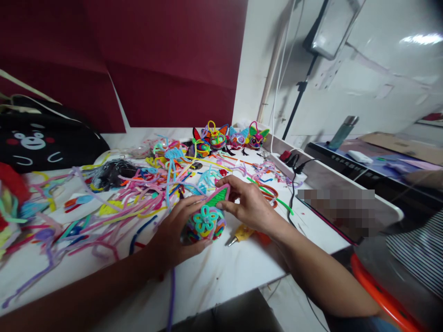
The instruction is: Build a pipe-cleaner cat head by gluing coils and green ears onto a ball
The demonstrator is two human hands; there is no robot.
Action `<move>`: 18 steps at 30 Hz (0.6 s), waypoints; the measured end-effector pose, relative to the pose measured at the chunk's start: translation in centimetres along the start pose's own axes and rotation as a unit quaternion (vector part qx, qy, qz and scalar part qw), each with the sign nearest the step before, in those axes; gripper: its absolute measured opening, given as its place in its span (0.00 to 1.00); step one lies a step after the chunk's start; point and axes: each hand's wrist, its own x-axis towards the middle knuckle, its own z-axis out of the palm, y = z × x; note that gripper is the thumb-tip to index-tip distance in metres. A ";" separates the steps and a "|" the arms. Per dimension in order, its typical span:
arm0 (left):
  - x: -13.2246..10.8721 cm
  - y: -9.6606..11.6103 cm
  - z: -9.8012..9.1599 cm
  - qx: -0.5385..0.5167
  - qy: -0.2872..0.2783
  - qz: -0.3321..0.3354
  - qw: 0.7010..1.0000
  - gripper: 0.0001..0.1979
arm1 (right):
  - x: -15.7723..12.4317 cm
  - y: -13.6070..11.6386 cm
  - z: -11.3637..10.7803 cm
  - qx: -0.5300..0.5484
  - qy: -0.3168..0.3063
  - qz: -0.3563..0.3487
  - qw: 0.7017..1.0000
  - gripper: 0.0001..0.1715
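A round, colourful pipe-cleaner ball (205,222) with a teal flower on its front is held just above the white table (207,286). My left hand (176,233) wraps round its left side, thumb below and fingers on top. A green triangular ear with a pink edge (218,197) stands at the top of the ball. My right hand (244,200) pinches that ear between thumb and fingers. A yellow glue gun (242,233) lies just right of the ball, its metal tip pointing left.
Loose pipe cleaners (141,198) cover the table's left and middle. Several finished eared balls (218,138) stand at the back. A black bag (44,138) is at the left. A power strip (294,167), cables and a dark tablet-like device (328,216) lie right.
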 end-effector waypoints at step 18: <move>0.1 0.0 0.0 -0.001 0.000 -0.004 1.000 0.34 | -0.3 0.2 -0.5 -0.001 -0.009 0.023 1.000 0.23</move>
